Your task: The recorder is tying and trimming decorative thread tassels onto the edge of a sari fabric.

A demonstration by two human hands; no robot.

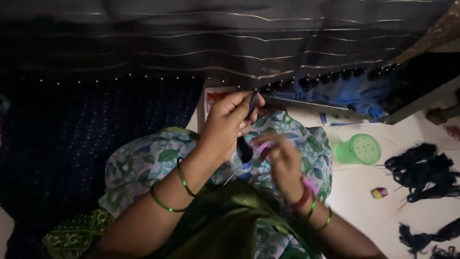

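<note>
Left hand (225, 122) pinches a dark tassel (251, 104) at its fingertips, just above the right hand (282, 158), whose grip is unclear.

Left hand (225, 122) raised at centre, fingers pinched on a black tassel (251, 104) right under the beaded edge of the dark striped fabric (239, 43) spanning 12 o'clock. Right hand (282, 160) just at 4 o'clock of the left, fingers curled, blurred; something pink at its fingertips, can't tell what. Another dark tuft (243, 149) hangs between the hands. Green bangles (182, 180) on left forearm, red and green ones on right wrist. Floral green-white cloth (143, 160) over the lap. Green plastic cup (359, 149) lying on the floor at 3 o'clock; black thread bundles (424, 170) further right; small yellow-pink object (379, 193) near them.
</note>
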